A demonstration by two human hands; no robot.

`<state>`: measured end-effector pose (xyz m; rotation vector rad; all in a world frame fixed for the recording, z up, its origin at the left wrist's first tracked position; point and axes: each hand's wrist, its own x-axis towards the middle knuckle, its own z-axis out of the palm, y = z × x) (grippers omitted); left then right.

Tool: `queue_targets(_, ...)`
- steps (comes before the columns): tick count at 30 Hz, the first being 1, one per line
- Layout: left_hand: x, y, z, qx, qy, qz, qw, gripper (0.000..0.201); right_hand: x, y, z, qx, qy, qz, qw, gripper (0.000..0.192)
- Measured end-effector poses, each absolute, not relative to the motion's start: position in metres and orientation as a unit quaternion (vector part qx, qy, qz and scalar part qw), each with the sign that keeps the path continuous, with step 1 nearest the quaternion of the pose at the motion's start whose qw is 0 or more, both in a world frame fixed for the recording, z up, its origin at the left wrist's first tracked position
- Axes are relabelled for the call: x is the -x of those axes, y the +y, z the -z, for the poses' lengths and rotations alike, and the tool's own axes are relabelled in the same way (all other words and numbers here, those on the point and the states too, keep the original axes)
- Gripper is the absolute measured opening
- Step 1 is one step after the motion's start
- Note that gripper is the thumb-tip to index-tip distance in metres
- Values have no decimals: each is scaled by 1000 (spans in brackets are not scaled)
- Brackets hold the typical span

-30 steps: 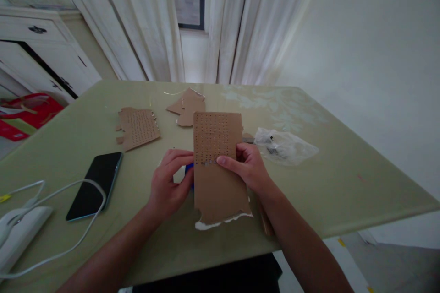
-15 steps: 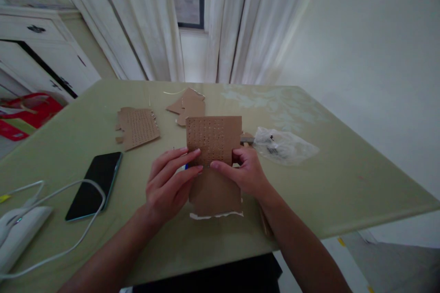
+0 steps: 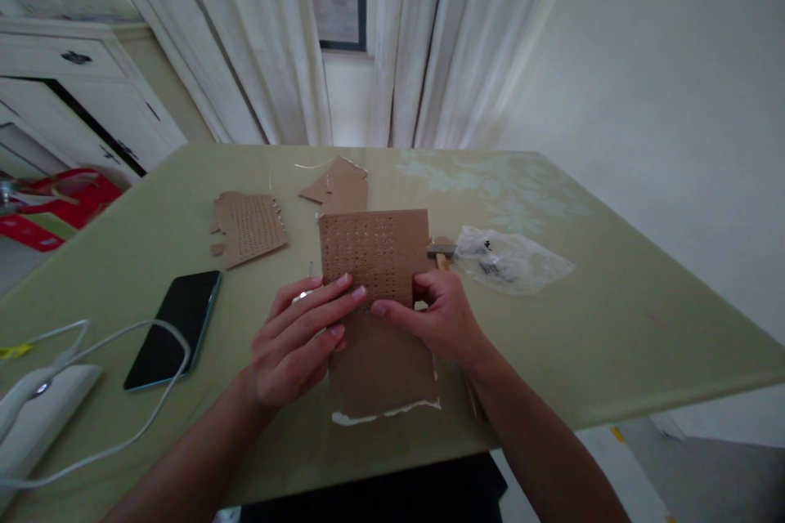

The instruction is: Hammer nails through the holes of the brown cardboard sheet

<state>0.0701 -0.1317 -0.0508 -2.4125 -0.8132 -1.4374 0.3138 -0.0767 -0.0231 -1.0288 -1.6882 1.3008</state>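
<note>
Rows of small holes cover the upper part of a brown piece of cardboard [image 3: 383, 368] in front of me; its lower end has a torn white edge. My right hand [image 3: 445, 315] grips the right side, thumb on the face and fingers bent behind. On the left side, my left hand [image 3: 307, 335] lies with its fingers stretched over the cardboard's face; its thumb is mostly hidden. Something small and shiny shows by the left fingers, too hidden to name. Just right of the cardboard lies a hammer [image 3: 441, 252], its head dark and its wooden handle partly covered by my right hand.
A clear plastic bag [image 3: 512, 261] lies right of the hammer. Farther back are a punched cardboard piece [image 3: 251, 229] and torn cardboard scraps [image 3: 343, 186]. At left are a phone [image 3: 172, 331], a white cable [image 3: 138, 433] and a white power strip [image 3: 52, 413] on the table [image 3: 613, 327].
The cardboard's lower end has come nearer to me, and its top has shifted slightly left. My left hand's fingers lie flatter over it. The right hand keeps its grip.
</note>
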Motion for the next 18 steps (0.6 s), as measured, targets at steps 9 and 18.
queue_targets(9, -65, -119, 53, 626, -386, 660, 153, 10, -312, -65, 29, 414, -564, -550, 456, 45)
queue_targets(18, -1, -62, 68, 574, -776, 237, -115, 35, -315, -49, 38, 426, -424, -559, 572, 47)
